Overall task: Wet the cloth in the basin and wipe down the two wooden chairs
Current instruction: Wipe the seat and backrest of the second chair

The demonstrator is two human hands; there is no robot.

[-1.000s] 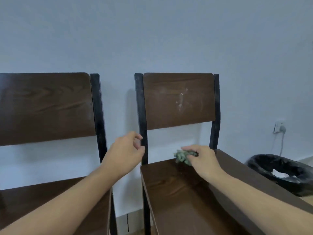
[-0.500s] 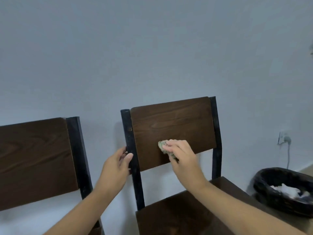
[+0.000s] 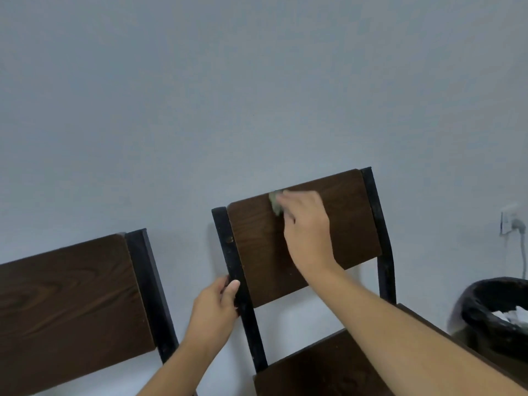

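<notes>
- The right hand presses a small, pale green bunched cloth against the dark brown wooden backrest of the right-hand chair, close under its top edge; only a scrap of cloth shows past the fingertips.
- The left hand wraps the black metal upright on that chair's left side, fingers curled round it, bracing the frame.
- Risk one: the cloth is so near the top edge that a sweep upward could run it off the wood and onto the pale grey wall behind, leaving a damp smear there.
- Risk two: the wad is tiny under the hand, so it could roll out from the fingers and drop to the seat below.
- Risk three: a hard push could tip the chair toward the wall if the left hand's brace slackens.
- The second wooden chair stands at the left, its backrest untouched by either hand; judging by that, it may yet need wiping.
- A black-lined waste bin sits just beside the right chair, so a wide elbow swing could knock it.
- No basin is in view.
</notes>
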